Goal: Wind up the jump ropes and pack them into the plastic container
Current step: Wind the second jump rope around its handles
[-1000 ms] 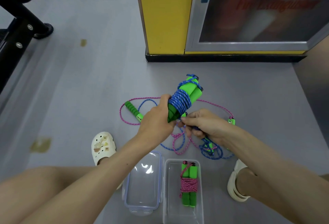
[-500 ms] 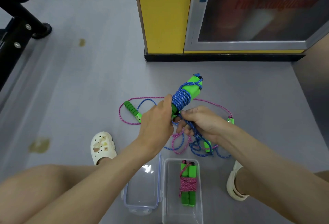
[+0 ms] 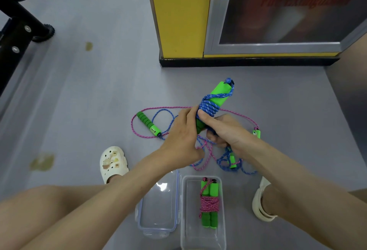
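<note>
As left hand (image 3: 181,136) grips handles (image 3: 218,91), right (image 3: 226,132) pinches rope (image 3: 208,108).

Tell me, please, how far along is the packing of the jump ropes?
Done: one wound pink rope lies in the container. In hand: left hand and right hand grip a blue rope, partly wound on its handles. Remaining: loose pink cord and blue cord on the floor.

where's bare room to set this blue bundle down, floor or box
Inside the plastic container, the strip left of the wound pink rope is bare. Floor is free between the black plinth and the pink loop, and left of the loose green handle. Crowded: the tangled ropes ahead of the container.
</note>
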{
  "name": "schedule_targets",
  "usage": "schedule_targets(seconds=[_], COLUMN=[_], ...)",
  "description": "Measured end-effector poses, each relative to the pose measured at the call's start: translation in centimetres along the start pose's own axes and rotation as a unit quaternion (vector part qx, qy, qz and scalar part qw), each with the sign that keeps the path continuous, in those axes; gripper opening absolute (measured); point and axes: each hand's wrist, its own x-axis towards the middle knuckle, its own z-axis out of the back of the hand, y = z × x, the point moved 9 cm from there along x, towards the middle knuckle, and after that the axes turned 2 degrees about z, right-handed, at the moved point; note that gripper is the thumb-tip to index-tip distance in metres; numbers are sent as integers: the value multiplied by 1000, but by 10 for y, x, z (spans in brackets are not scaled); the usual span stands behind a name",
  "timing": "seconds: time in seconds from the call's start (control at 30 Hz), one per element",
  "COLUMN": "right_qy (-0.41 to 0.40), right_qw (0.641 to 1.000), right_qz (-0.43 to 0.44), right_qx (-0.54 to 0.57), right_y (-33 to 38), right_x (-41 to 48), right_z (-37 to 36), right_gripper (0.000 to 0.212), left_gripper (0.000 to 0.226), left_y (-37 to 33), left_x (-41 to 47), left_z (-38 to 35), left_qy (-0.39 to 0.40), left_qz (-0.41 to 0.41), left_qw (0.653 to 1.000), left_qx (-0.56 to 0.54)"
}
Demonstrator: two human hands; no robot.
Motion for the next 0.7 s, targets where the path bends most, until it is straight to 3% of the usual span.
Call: schedule_targets(seconds=[0.2,0.3,0.4,0.47,0.57,0.7], right_qy=[-21,44,130,159,163,118], right_qw=[1000,999,990,984,984,990], right_qz=[16,26,52,57,52,21], right_qx=[-10,-10,-24,-49,-53,-73], right_y=[5,8,15,16,16,6], right_x=[-1,-3,-10,-14,-16,-12], right_z=[7,0,-12,-16,-15,-7], right_gripper=[46,45,45,47,48,46], left_gripper=[91,80,81,66,59,62], left_y=[9,27,32,26,29,35], left_x=[-3,-3,-8,-12,-11,-7], left_z=[10,20,10,2,9,25], left_qy=[29,10,90,135,89,21], left_qz=[104,195,244,232,231,220], left_qw=[968,920,874,857,864,919], left_qx=[-225,-340,-411,-439,-438,-327])
